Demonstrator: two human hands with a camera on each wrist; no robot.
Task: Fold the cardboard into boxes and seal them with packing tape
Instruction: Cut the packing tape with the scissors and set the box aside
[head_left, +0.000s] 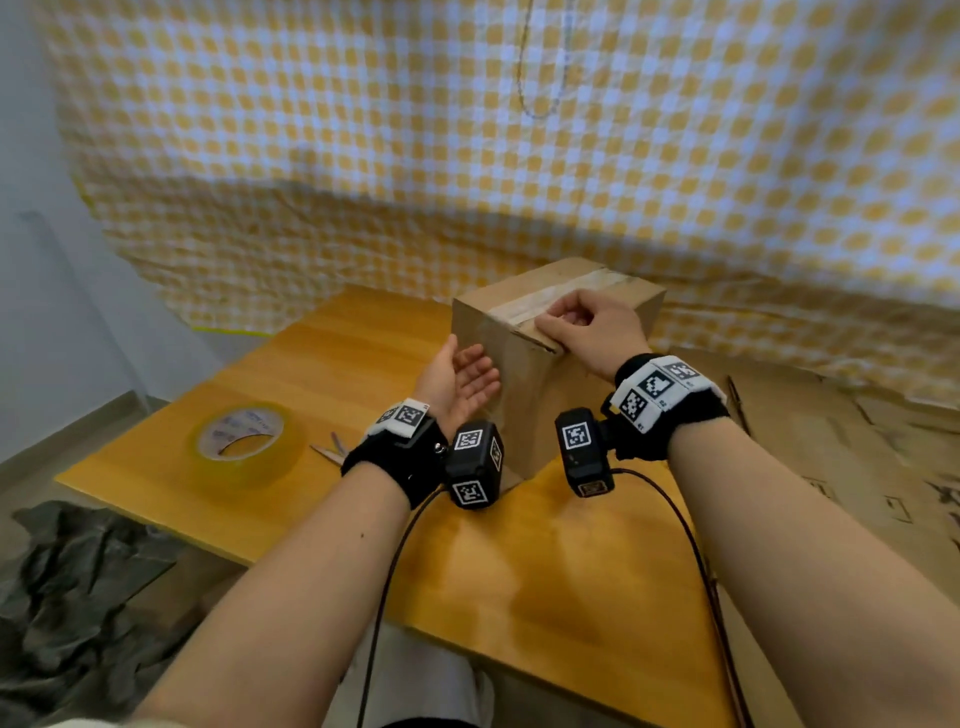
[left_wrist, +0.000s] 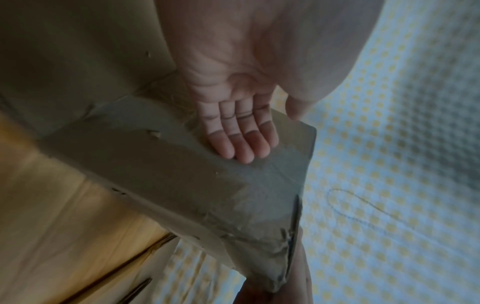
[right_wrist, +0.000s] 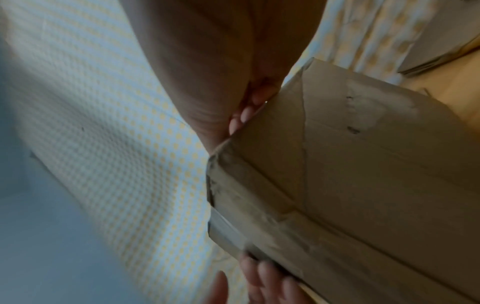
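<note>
A yellow-and-white checked cloth (head_left: 363, 156) hangs as a backdrop across most of the far side, creased and sagging toward its lower edge, with a thin looped cord (head_left: 540, 67) dangling in front of it near the top. At the left a plain pale wall (head_left: 31, 234) runs down to a grey floor (head_left: 62, 431), where a crumpled dark sheet (head_left: 72, 582) lies beside the glossy orange-yellow wooden worktop (head_left: 545, 571). Soft, even light falls on the scene and leaves pale reflections on the worktop's surface.
</note>
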